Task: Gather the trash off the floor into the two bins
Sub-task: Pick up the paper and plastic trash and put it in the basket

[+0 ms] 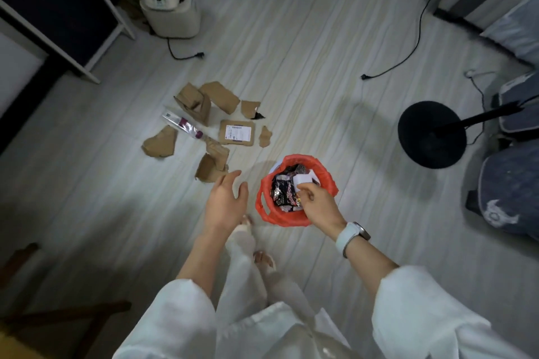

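A bin lined with a red bag (326, 178) stands on the floor in front of me, filled with black wrappers (281, 188) and a white piece (304, 179). My right hand (316, 202) is over the bin's near side, its fingers curled down among the wrappers; what they pinch is unclear. My left hand (224, 201) hovers open left of the bin, holding nothing. Torn brown cardboard pieces (217, 96) lie scattered on the floor beyond it, with a labelled cardboard envelope (236, 133) and a clear plastic wrapper (182, 125). Only one bin is in view.
A white appliance (169, 6) with a loose black cord (186, 55) stands at the back left beside a dark cabinet (58, 3). A black round stand base (431, 134) and dark cushions (513, 192) are at the right. Another cable (420, 20) runs across the back floor.
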A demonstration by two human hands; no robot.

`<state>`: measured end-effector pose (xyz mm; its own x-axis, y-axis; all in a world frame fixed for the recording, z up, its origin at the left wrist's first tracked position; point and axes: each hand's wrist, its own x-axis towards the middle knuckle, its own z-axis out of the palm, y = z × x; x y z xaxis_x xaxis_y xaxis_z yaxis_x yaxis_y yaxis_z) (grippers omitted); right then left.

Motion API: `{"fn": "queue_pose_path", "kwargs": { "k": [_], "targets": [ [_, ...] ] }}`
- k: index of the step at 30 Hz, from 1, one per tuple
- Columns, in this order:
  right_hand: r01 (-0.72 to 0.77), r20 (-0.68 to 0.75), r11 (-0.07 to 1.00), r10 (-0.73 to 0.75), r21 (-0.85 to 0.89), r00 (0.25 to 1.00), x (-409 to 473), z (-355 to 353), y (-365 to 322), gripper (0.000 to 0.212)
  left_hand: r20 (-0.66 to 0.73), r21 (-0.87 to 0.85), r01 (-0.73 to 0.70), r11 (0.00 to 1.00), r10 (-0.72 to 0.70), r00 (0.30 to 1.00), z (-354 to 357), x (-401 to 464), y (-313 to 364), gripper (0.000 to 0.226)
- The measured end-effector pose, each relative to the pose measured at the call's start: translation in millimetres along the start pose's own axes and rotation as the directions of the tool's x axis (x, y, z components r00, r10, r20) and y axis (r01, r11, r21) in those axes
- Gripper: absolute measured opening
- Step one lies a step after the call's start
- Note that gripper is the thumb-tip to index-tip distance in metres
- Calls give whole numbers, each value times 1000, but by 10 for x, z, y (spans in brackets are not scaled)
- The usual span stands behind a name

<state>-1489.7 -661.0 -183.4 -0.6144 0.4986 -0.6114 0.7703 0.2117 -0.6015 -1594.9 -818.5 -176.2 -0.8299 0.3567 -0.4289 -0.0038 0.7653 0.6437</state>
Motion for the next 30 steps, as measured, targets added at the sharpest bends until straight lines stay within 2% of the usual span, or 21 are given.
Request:
{"fn": "queue_pose_path", "kwargs": {
  "k": [5,11,17,24,27,30],
  "targets": [
    [68,1,996,-68,-56,998,241,-240,-389,28,-13,-35,32,999,-32,999,-212,270,191,36],
    [54,47,991,-49,-122,998,703,-545,-766,30,26,-7,53,999,-53,998,-344,730,411,38],
    [87,128,986,-69,-145,989,1166,-867,-959,31,-4,-19,91,996,-92,996,-294,1141,783,36],
    [255,301,943,-184,-214,935,2011,-1408,-839,31,-143,-29,204,978,-206,968,308,1427,1292,35],
    [344,393,901,-225,-264,891,2449,-1820,-751,32,-210,-96,301,949,-314,926,759,1435,1622,34],
    [366,440,879,-211,-305,873,2716,-2353,-622,31,-217,-213,397,893,-440,871,1224,1396,2147,36]
  ]
}}
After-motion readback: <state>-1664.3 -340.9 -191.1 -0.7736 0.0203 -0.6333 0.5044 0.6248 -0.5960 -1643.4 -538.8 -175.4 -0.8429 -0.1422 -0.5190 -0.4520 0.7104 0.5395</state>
